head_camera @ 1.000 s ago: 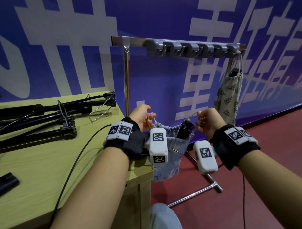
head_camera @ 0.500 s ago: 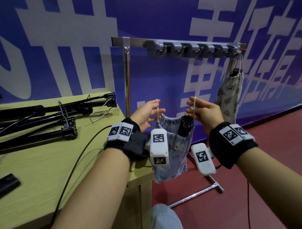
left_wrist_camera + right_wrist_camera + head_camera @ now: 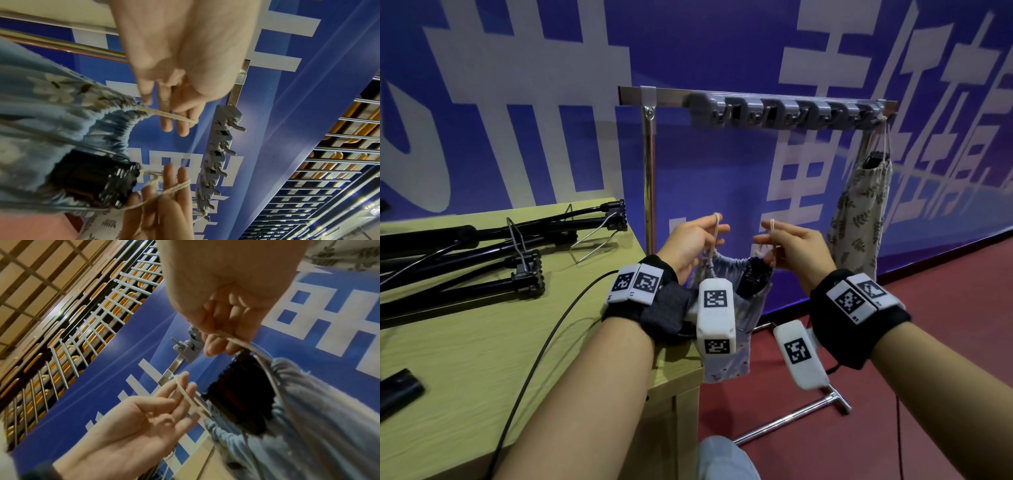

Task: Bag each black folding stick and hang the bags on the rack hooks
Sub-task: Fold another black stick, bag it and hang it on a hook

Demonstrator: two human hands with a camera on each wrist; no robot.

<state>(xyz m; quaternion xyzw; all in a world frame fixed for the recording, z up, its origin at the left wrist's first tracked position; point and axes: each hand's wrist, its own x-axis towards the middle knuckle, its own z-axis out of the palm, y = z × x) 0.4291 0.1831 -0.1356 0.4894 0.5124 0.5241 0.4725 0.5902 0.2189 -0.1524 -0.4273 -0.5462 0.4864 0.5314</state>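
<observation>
A blue floral drawstring bag hangs between my hands, just off the table's right corner. The top of a black folding stick pokes out of its gathered mouth. My left hand pinches the left cord loop and my right hand pinches the right one, both held up below the rack hooks. The left wrist view shows the left hand, the bag and the stick. In the right wrist view the right hand holds a cord above the stick.
A leaf-patterned bag with a stick in it hangs from the rightmost hook. Several more black folding sticks lie on the yellow table at the left. The rack's steel post stands behind the table corner, and its foot lies on the red floor.
Both hands have lifted the cord loops higher and come slightly closer together. The bag has risen with them and its mouth has gathered round the stick.
</observation>
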